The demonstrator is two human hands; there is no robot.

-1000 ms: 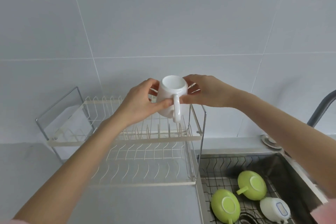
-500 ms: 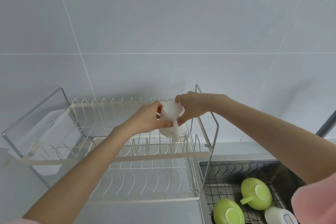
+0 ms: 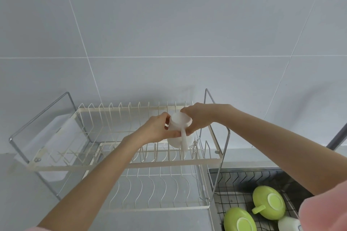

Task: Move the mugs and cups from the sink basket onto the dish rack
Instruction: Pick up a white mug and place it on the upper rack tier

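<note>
A white mug (image 3: 179, 127) is held upside down between both hands over the right end of the upper tier of the cream two-tier dish rack (image 3: 120, 164). Its handle points toward me and its lower end is down among the wires. My left hand (image 3: 155, 129) grips its left side and my right hand (image 3: 199, 120) grips its right side and base. Down in the sink basket (image 3: 236, 180) at the lower right lie two green cups (image 3: 268, 205) (image 3: 239, 220), both upside down, and a white mug (image 3: 288, 224) cut off by the frame edge.
The rack stands on a grey counter against a tiled wall, with chrome end frames (image 3: 221, 133) and a white drain tray (image 3: 54, 135) at its left. A dark tap (image 3: 338, 137) rises at the right edge. The lower tier (image 3: 161, 189) holds nothing.
Both hands have carried the white mug down and away from me, from mid-air in front of the wall onto the right end of the rack's upper tier. The view has tilted upward.
</note>
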